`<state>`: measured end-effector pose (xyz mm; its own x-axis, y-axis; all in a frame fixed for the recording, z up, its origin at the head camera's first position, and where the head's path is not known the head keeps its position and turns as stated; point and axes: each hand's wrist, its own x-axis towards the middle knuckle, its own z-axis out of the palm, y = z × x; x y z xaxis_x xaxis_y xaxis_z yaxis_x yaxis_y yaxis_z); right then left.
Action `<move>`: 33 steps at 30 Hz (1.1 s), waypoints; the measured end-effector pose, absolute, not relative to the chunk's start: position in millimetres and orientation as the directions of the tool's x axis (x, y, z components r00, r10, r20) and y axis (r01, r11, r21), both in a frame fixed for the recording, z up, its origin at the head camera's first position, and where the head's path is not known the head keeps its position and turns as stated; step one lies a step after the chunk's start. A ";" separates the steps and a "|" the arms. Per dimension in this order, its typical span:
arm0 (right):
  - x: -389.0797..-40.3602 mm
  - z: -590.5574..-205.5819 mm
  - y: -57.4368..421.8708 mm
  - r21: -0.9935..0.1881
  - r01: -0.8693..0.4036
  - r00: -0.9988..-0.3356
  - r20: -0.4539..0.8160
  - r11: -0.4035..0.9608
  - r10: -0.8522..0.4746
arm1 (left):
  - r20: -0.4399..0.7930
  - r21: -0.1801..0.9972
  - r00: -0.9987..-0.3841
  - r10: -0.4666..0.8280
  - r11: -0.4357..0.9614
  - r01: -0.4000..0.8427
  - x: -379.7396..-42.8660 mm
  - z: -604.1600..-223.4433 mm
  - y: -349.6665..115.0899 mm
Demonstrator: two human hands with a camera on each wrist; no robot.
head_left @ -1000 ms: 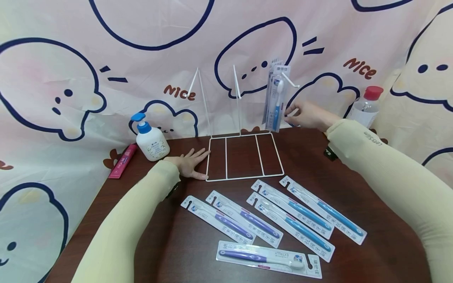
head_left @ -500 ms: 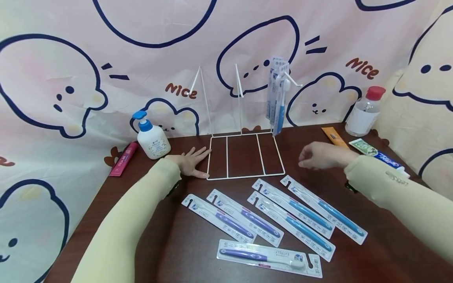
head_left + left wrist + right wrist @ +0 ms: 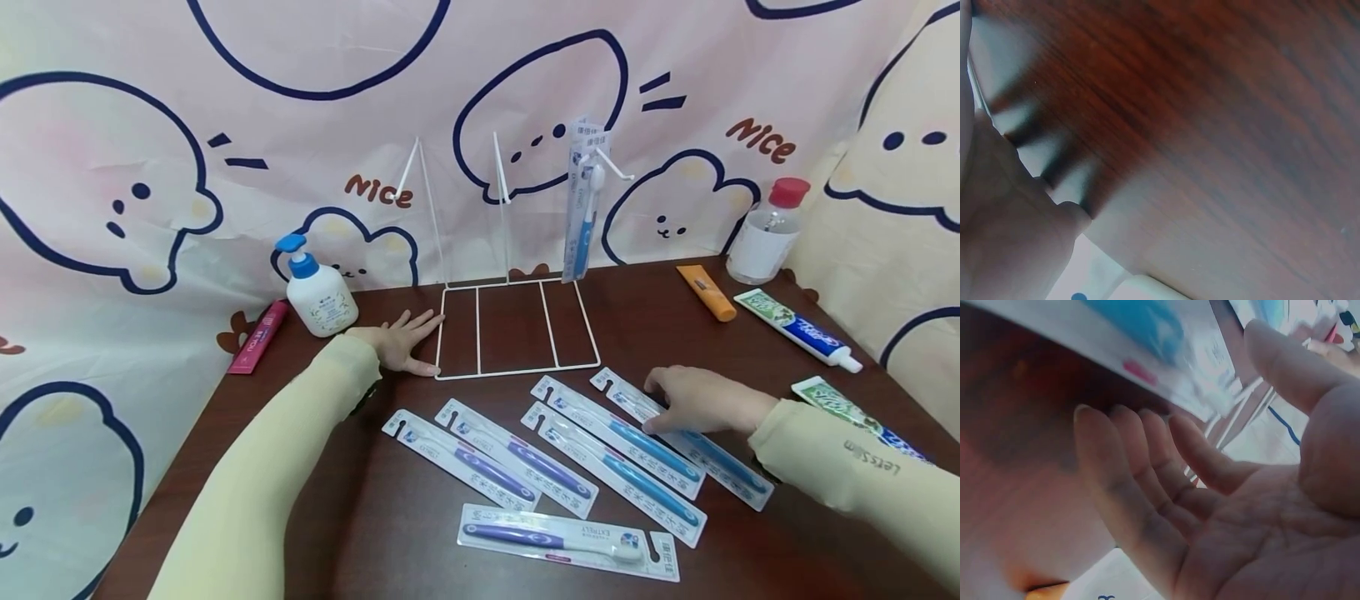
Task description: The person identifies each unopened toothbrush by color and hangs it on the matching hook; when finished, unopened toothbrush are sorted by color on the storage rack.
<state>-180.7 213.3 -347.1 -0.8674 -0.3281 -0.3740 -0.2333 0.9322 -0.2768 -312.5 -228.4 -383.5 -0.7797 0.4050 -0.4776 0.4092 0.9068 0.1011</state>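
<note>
Head: right hand (image 3: 701,400) at 4 o'clock of the rack base, over the outermost blue toothbrush pack (image 3: 738,477) on the table (image 3: 330,533) — thumb and fingers apart, arched across it, no grip visible. Hand hides the pack's middle; both ends show: pale card, clear blister, blue handle, slotted hang end toward 10 o'clock. Left hand (image 3: 401,342) flat at the base's 9 o'clock, fingers spread, fingertips at the white wire rack (image 3: 517,375). Hung packs (image 3: 581,204) at the base's 1 o'clock overlap; can't count them. Lower toothpaste tube (image 3: 840,402), between 3 and 4 o'clock in frame, partly behind the right sleeve (image 3: 847,458).

Left wrist: hand cut off at 8 o'clock; mostly dark wood. Pale rounded object clipped at 6 o'clock, can't identify.

Right wrist: fingers loosely bent, thumb apart toward 2 o'clock. Pack blurred and clipped at 12 o'clock — blue and pink patches readable, lettering not. Can't tell whether fingertips touch its edge.
</note>
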 end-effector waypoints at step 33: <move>-176.5 -345.7 225.2 -0.297 -0.231 -0.880 -0.342 0.927 -0.329 | -0.464 0.134 -0.774 0.431 0.898 0.420 -306.2 -379.0 -229.9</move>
<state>-176.5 225.2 -345.7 -0.8803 -0.3289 -0.3418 -0.2311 0.9266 -0.2965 -306.2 -229.9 -379.0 -0.7737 0.4315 -0.4640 0.4201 0.8975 0.1341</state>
